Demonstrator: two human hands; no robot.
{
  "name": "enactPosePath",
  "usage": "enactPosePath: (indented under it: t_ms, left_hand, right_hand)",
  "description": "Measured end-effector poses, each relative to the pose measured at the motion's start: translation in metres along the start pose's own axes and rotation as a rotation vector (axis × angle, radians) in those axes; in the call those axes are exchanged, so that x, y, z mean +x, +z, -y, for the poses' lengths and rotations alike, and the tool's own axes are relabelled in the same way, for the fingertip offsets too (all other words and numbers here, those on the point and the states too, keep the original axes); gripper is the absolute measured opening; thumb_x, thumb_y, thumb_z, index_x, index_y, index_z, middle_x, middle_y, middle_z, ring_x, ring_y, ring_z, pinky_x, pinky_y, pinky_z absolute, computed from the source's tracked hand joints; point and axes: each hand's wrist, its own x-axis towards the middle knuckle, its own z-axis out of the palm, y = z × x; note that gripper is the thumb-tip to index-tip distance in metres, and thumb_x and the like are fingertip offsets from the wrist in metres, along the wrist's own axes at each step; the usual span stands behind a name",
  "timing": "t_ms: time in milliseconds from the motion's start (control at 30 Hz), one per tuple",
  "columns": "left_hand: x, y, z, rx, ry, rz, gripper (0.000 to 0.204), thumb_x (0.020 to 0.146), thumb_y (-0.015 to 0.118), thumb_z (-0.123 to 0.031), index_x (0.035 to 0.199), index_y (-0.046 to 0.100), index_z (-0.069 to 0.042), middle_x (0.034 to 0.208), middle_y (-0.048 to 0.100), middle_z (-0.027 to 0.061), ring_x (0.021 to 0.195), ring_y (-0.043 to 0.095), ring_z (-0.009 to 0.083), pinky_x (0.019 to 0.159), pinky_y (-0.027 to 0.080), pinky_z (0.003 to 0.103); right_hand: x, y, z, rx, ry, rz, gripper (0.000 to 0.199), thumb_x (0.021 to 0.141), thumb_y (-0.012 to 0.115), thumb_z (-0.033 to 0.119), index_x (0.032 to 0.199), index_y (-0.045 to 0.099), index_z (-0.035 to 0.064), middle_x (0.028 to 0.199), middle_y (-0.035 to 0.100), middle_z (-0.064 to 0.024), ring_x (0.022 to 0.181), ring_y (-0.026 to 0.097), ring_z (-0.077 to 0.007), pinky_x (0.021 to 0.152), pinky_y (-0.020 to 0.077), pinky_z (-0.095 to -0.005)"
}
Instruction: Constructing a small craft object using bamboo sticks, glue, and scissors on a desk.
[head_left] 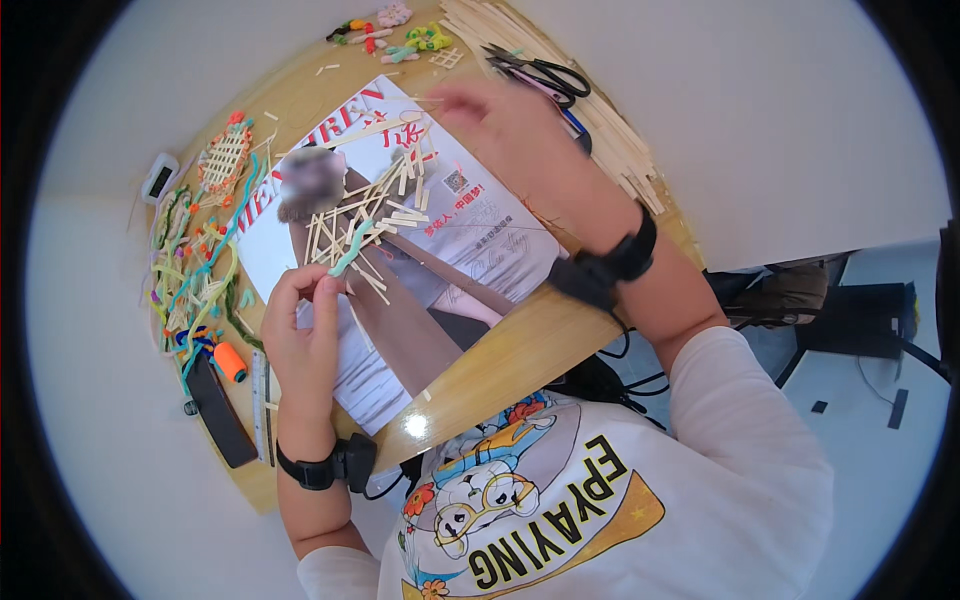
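Observation:
My left hand [305,315] is closed in a pinch, thumb against fingers, on one end of a short mint-green fuzzy pipe cleaner [353,247]. The pipe cleaner points away over a loose heap of short pale wooden sticks [400,185]. That heap lies on a magazine [490,235] with a printed cover. Past the heap, my right hand [472,108] is smeared by motion above the magazine's far right part. A thin pale strip shows by its fingertips; whether they grip it I cannot tell.
Black-handled scissors [540,75] rest on long wooden strips [610,135] at the far right. Colourful pipe cleaners [205,270], a woven piece [225,160], an orange thread spool [230,362], a dark phone-like slab [222,412] and a ruler [262,405] line the table's left side.

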Motion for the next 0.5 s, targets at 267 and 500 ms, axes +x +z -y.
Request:
enactPosePath:
  t_ms: [267,500]
  left_hand:
    - [0.003,0.002,0.0,-0.003,0.016,0.015,0.007,0.088,0.059,-0.006,0.091,0.061,0.001,0.078,0.06,0.0032,0.072,0.053,0.01,0.069,0.044,0.024]
    - [0.002,0.0,-0.001,-0.017,-0.003,0.018,0.008,0.087,0.059,-0.006,0.091,0.06,0.001,0.079,0.06,0.0031,0.072,0.053,0.0106,0.07,0.044,0.024]
  right_hand:
    - [0.023,-0.047,-0.091,-0.494,0.154,-0.048,0.026,0.083,0.062,0.021,0.102,0.065,0.0038,0.092,0.065,-0.0161,0.086,0.062,-0.0328,0.079,0.048,-0.0409]
    - [0.024,-0.037,-0.091,-0.56,0.195,-0.056,0.018,0.082,0.063,0.02,0.089,0.067,0.004,0.088,0.065,-0.0145,0.083,0.062,-0.0328,0.078,0.0485,-0.0412]
